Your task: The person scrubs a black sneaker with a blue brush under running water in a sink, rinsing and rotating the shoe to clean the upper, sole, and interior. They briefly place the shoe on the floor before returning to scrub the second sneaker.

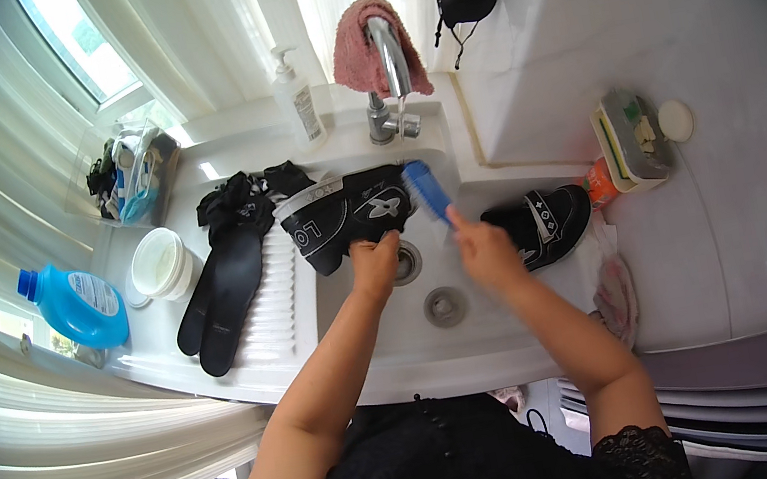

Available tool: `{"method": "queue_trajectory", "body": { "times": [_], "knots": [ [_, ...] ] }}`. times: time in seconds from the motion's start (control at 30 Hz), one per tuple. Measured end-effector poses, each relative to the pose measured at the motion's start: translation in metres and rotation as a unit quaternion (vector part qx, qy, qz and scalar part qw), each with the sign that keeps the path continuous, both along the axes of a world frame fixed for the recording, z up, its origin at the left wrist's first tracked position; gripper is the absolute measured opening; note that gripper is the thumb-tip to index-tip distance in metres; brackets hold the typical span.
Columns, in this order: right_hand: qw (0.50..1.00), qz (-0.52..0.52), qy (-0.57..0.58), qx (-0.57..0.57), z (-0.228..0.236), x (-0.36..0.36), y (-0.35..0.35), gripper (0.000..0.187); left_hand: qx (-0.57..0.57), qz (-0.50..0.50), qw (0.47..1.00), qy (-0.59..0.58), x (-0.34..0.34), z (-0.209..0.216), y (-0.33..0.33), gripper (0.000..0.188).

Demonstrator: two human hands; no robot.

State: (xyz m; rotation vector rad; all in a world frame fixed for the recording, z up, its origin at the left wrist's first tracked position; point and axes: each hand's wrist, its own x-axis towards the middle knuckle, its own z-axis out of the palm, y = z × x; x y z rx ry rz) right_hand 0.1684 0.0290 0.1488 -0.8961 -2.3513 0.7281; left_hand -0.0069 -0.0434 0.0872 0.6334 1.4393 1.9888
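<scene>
Over the white sink basin [369,333], my left hand [377,263] grips a black shoe [345,221] with white markings and a pale sole edge, tilted on its side. My right hand [486,248] is closed around the handle of a blue scrubbing brush [428,189]. The brush head meets the end of the shoe just below the tap [390,56], and a thin stream seems to run from the spout. The matching black shoe [548,224] rests at the right side of the sink, beyond my right hand.
Two black insoles [231,295] and black laces or cloth [240,202] lie on the ribbed washboard [280,297]. Around the left are a blue detergent bottle [83,308], white tubs [162,264] and a clear bin [139,174]. A pump bottle [297,107] stands behind; a pink cloth [354,51] drapes the tap.
</scene>
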Motion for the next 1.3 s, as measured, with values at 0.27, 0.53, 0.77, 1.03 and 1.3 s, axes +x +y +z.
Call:
{"method": "queue_trajectory", "body": {
  "times": [0.27,0.53,0.77,1.03,1.3],
  "knots": [
    [1.0,0.014,0.007,-0.025,-0.021,-0.014,-0.022,0.045,-0.124,0.023,0.972,0.198,-0.004,-0.01,-0.003,0.013],
    [0.995,0.012,-0.098,-0.02,0.001,-0.017,-0.038,0.045,-0.164,0.004,0.974,0.156,0.013,-0.041,-0.003,0.016],
    [0.99,0.024,-0.133,-0.048,0.008,-0.015,-0.033,0.042,-0.194,0.018,0.978,0.074,0.015,-0.045,0.003,0.01],
    [0.991,0.004,-0.118,-0.064,-0.009,-0.029,-0.016,0.042,0.008,0.115,0.991,-0.072,0.016,-0.001,0.012,0.011],
    [0.986,-0.028,-0.153,-0.058,-0.017,-0.03,0.002,0.046,0.063,0.084,0.958,-0.266,0.033,0.018,0.004,0.03]
  ]
}}
